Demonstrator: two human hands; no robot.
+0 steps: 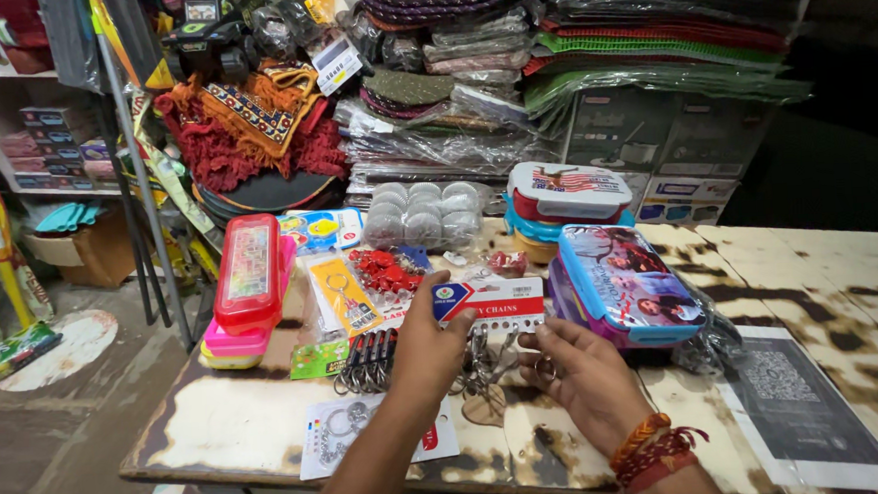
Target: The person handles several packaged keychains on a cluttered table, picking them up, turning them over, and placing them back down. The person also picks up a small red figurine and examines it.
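Observation:
My left hand (426, 350) grips the lower left edge of a white and red display card (492, 301) hung with several metal key chains (480, 360). The card is lifted a little above the worn table (238, 428). My right hand (576, 370), with red and orange threads on the wrist, fingers one key chain ring below the card's right side. Black key chains (365, 361) lie just left of my left hand.
Stacked red and pink lunch boxes (248, 277) stand at the left. Printed lunch boxes (621, 283) sit at the right, with more stacked boxes (567, 198) behind. A paper sheet with a square code (797, 399) lies right. Folded mats and cloth fill the shelves (470, 65) behind.

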